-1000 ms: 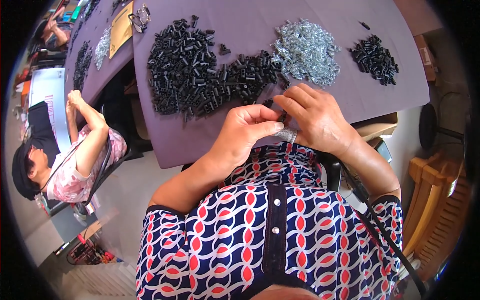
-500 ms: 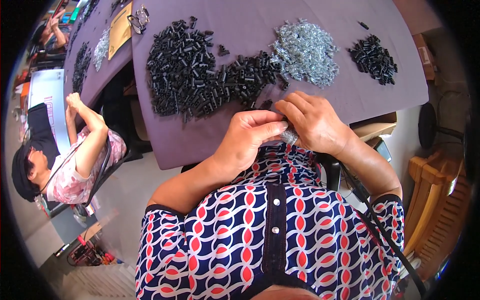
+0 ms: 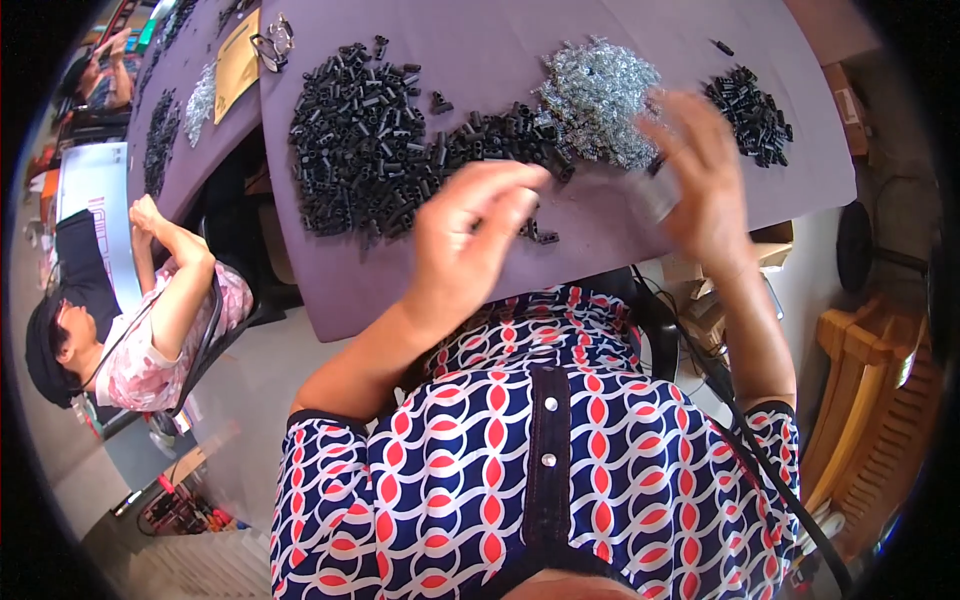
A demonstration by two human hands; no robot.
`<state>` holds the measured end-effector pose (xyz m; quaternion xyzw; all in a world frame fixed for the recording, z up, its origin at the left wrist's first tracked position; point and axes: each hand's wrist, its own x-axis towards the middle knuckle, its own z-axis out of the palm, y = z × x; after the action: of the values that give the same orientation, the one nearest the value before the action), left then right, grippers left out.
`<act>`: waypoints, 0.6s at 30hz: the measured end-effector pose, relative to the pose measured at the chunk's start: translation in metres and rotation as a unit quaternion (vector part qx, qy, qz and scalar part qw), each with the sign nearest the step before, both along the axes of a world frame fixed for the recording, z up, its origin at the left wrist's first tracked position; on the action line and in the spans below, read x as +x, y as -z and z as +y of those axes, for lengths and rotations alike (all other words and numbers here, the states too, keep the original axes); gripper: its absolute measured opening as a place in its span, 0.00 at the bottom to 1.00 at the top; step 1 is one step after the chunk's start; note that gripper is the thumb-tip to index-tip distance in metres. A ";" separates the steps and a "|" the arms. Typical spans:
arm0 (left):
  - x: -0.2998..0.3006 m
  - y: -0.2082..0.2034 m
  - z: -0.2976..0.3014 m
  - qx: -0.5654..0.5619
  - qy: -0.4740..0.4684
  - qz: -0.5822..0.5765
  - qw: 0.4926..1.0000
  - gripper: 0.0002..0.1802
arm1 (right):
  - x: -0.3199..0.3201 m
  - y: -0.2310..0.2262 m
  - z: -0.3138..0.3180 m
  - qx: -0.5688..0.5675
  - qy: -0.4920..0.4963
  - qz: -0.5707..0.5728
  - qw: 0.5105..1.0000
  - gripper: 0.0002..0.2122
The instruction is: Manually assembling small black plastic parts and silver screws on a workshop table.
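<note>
My left hand [image 3: 465, 235] is over the near side of a long heap of small black tubular plastic parts [image 3: 355, 140]. Its fingers are bent, with the thumb close below them; blur hides whether anything is between them. My right hand [image 3: 705, 180] is smeared by motion beside a mound of small clear plastic pieces [image 3: 600, 95]. Its fingers look stretched forward. A small dark piece [image 3: 655, 165] shows by its fingertips, and a pale blur lies along its thumb side; whether either is held cannot be made out. Several loose black parts lie just right of my left hand.
A smaller pile of black parts [image 3: 750, 115] lies right on the purple-grey tablecloth [image 3: 600, 235], with one stray part beyond it. Glasses [image 3: 273, 42] and a tan envelope [image 3: 237, 65] are at the far left. A person [image 3: 150, 320] sits left; a wooden chair [image 3: 870, 400] stands right.
My hands were together at the table's near edge, around small clear pieces. Now they are apart: the left has moved slightly left and up, the right away to the right beside the clear mound.
</note>
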<state>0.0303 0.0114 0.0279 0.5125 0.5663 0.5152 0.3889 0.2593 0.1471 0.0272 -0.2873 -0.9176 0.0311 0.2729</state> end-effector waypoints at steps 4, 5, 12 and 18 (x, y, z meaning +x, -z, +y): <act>-0.020 0.001 -0.008 0.056 -0.069 0.157 0.984 0.11 | 0.043 0.023 0.045 0.030 0.168 -0.113 0.979 0.29; -0.020 0.000 -0.011 0.041 -0.060 0.205 0.976 0.11 | 0.049 0.026 0.048 -0.002 0.178 -0.124 0.976 0.34; -0.007 0.016 -0.009 0.107 -0.005 0.382 0.918 0.12 | 0.067 0.048 0.064 -0.027 0.229 -0.077 0.970 0.35; -0.005 0.023 0.008 0.134 0.049 0.477 0.867 0.06 | 0.041 0.024 0.029 0.042 0.119 -0.001 0.992 0.23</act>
<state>0.0254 0.0198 0.0051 0.7700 0.5828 0.2586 0.0236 0.2998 0.1757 0.0027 -0.3831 -0.8776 -0.0409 0.2853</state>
